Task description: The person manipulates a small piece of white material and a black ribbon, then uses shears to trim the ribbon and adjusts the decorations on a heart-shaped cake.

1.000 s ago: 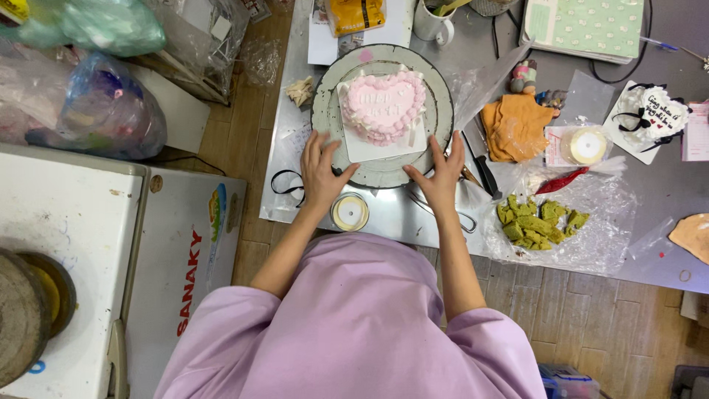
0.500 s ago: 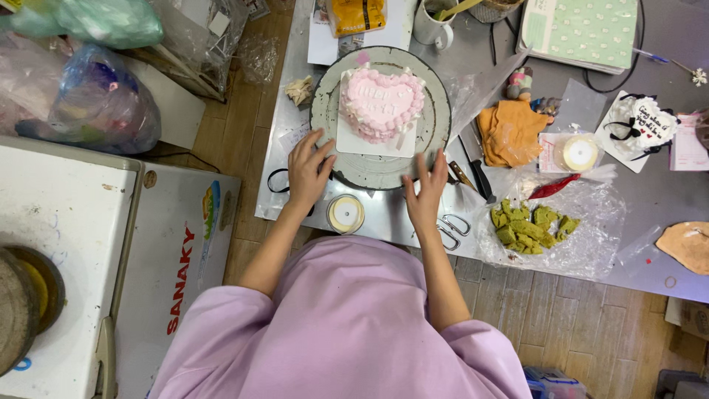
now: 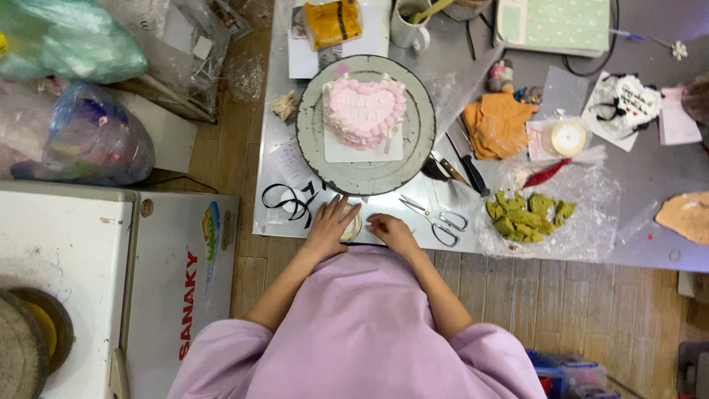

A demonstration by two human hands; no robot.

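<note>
Wooden flooring shows under a grey worktop point(image 3: 650, 170) crowded with cake-decorating clutter. Nearest the person, at six o'clock on the worktop's edge, both hands meet over one small round ribbon spool point(image 3: 350, 225): the left hand point(image 3: 329, 227) lies flat on it with loose, spread fingers, and the right hand point(image 3: 391, 233) curls beside it; whether it grips anything I cannot tell. Steadying the spool with one hand while drawing ribbon with the other would likely go best. Just right lies one pair of scissors point(image 3: 437, 220). Farther, at twelve o'clock, one turntable point(image 3: 310, 140) carries one pink heart-shaped cake point(image 3: 363, 112).
</note>
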